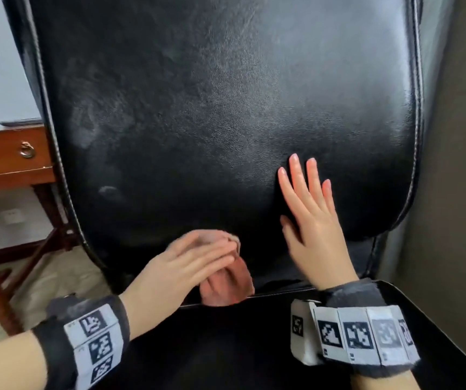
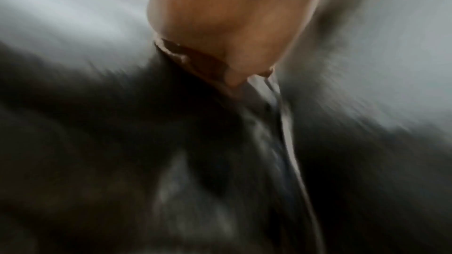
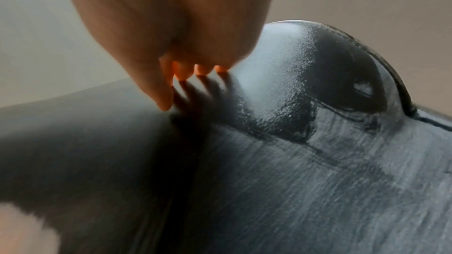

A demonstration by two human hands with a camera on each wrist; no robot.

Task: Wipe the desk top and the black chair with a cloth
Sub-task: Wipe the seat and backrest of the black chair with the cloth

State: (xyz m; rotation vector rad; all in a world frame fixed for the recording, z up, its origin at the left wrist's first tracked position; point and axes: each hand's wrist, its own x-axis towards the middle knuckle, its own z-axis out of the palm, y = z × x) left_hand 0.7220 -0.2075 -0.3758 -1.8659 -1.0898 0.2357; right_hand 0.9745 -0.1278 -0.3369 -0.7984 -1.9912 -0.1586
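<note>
The left hand (image 1: 189, 260) presses the cloth (image 1: 227, 285) under straight, together fingers (image 1: 212, 256) at the black chair (image 1: 212, 108) back's bottom edge; the right hand (image 1: 310, 215) lies flat, fingers (image 1: 295, 170) spread, beside it.

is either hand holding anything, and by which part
The left hand presses a bunched brownish cloth against the black chair, fingers over its top. The right hand holds nothing, lying flat on the backrest.
</note>
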